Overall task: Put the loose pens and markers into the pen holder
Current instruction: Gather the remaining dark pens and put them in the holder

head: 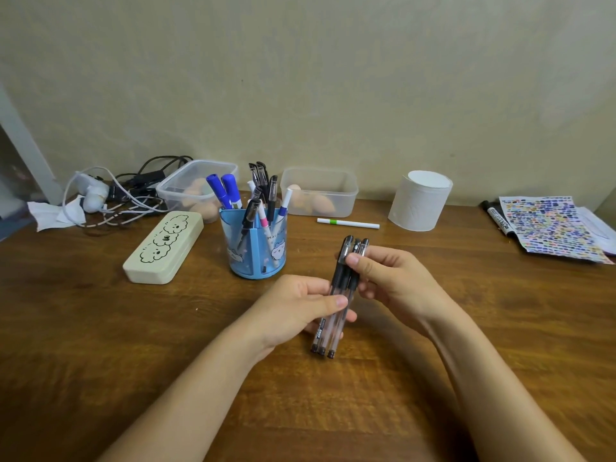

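A blue pen holder (255, 258) stands mid-table, filled with several pens and two blue markers (223, 191). Just right of it, both hands grip a bundle of three black gel pens (336, 308), caps pointing away from me. My left hand (300, 308) holds the lower barrels. My right hand (390, 278) pinches the capped ends. A white pen with a green band (348, 223) lies loose behind the hands. A black marker (496, 217) lies at the far right next to a sheet.
A cream pencil case (163, 246) lies left of the holder. Two clear plastic tubs (320, 191) stand against the wall, with tangled cables (110, 195) at the left. A toilet paper roll (420, 200) stands at the back right, beside a colourful dotted sheet (546, 226).
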